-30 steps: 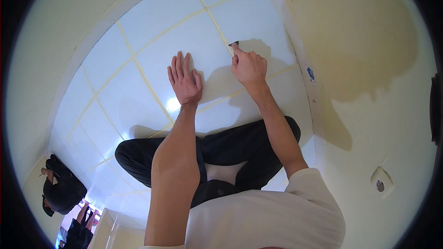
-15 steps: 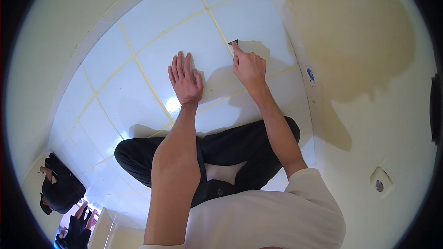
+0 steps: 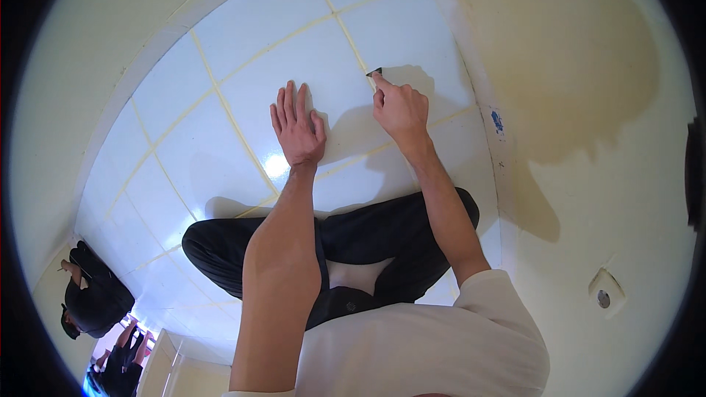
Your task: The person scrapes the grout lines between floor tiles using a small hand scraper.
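Glossy white floor tiles (image 3: 243,140), left hand (image 3: 298,126) flat, right hand (image 3: 399,109) pinching small dark scraper (image 3: 376,71)

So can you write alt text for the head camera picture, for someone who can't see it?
A person sitting on a white tiled floor presses a small dark tool into a grout line with the right hand, while the left hand rests flat on a tile.

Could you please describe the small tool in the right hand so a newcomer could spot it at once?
Start at the white tiled floor. The right hand rests on a pale grout line there. The small dark tool pokes from its fingertips, the only dark speck on the tiles.
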Demonstrator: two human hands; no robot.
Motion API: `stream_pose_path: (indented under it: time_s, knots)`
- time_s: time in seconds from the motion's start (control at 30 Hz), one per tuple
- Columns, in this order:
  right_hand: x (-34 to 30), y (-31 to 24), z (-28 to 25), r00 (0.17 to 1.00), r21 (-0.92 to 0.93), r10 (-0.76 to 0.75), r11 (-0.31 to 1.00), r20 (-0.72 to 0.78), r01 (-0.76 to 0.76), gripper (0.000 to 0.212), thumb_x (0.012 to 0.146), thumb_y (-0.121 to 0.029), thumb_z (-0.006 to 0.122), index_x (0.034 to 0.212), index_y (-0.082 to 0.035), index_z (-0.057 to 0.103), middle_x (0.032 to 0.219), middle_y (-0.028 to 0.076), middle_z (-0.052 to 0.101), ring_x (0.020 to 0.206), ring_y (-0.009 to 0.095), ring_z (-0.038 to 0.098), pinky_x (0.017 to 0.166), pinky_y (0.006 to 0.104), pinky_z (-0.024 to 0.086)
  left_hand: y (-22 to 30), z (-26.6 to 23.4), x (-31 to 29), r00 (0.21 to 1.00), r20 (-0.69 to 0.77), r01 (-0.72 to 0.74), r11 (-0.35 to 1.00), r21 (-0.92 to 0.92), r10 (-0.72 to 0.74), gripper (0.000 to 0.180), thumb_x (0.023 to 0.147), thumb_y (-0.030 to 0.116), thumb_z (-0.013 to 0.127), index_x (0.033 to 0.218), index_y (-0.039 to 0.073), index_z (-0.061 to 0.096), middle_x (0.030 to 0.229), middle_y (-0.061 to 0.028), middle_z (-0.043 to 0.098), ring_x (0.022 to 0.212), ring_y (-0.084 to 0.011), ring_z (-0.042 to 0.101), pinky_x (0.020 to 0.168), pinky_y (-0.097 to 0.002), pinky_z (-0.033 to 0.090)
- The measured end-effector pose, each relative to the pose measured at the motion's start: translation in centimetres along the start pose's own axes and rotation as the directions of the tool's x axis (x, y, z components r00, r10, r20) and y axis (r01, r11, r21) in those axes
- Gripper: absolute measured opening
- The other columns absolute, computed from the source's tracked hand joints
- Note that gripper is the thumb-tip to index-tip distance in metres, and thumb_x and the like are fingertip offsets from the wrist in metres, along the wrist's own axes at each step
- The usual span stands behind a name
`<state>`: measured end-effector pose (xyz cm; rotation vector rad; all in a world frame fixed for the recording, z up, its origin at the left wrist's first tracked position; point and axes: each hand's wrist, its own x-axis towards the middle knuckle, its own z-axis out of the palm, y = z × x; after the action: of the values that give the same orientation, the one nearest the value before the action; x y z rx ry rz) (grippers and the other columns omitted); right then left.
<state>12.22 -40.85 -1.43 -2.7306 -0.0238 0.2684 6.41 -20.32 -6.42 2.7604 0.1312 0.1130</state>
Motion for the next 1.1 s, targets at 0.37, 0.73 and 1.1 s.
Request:
stream_pose_path:
  time_s: [0.37,0.73,1.1]
  knots:
    - [-0.10,-0.16,0.26,0.999,-0.004,-0.031,1.000,-0.027,0.031,0.038,0.089,-0.016,0.065,0.126,-0.019,0.072,0.064,0.013,0.067,0.060,0.033,0.067,0.057,0.0457,0.053,0.08,0.06,-0.08,1.000,0.007,0.002,1.000,-0.001,-0.002,0.061,0.095,0.021,0.049,0.155,0.016,0.042,0.165,-0.0082,0.033,0.155,-0.0290,0.025,0.127,-0.0529,0.014]
    - [-0.18,-0.34,0.48,0.996,0.003,-0.074,0.997,-0.056,0.074,0.039,0.091,-0.017,0.064,0.130,-0.019,0.070,0.064,0.013,0.066,0.058,0.032,0.066,0.056,0.0461,0.052,-0.12,0.04,-0.09,1.000,-0.001,0.005,1.000,-0.006,-0.005,0.061,0.094,0.020,0.050,0.154,0.016,0.042,0.165,-0.0085,0.033,0.155,-0.0294,0.025,0.127,-0.0527,0.014]
    - [-0.16,-0.48,0.37,0.996,0.041,-0.081,0.996,-0.020,0.082,0.039,0.089,-0.016,0.066,0.127,-0.012,0.069,0.065,0.015,0.067,0.061,0.034,0.068,0.057,0.0468,0.052,0.11,0.00,0.02,1.000,-0.008,-0.003,1.000,-0.002,0.003,0.060,0.095,0.021,0.049,0.154,0.016,0.042,0.165,-0.0086,0.034,0.155,-0.0289,0.025,0.127,-0.0526,0.014]
